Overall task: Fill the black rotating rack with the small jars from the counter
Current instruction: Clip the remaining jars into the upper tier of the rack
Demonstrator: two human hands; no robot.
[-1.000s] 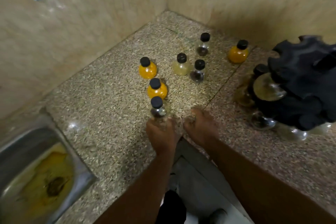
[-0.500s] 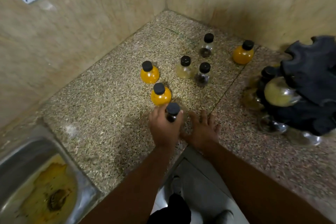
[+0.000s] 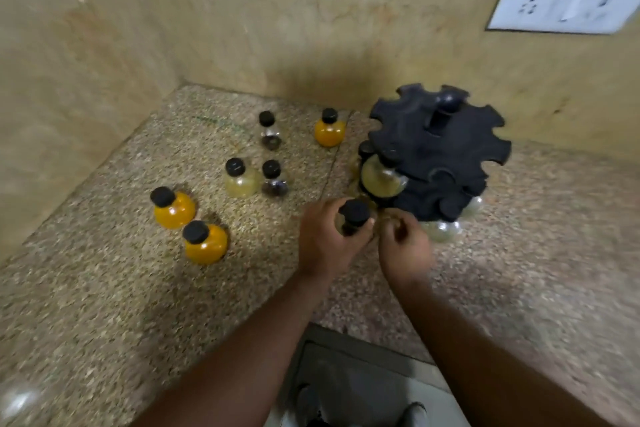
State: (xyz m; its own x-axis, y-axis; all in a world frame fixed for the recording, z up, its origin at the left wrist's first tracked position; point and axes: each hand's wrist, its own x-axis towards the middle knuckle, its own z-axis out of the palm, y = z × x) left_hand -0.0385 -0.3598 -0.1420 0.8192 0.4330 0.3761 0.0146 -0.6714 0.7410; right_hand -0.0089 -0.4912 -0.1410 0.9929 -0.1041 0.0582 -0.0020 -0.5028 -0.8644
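The left hand [image 3: 329, 239] is wrapped around a small black-capped jar [image 3: 354, 217], held upright just beside the black rotating rack [image 3: 436, 152]. The right hand [image 3: 403, 244] hovers alongside, fingers loosely curled on nothing. The jar looks light, rigid, smooth and probably breakable; gripping the body below the cap seems safest

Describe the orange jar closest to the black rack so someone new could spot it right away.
Start at the black rotating rack against the back wall. Just left of it on the counter stands an orange jar with a black cap. The other two orange jars sit together far to the left, nearer the person.
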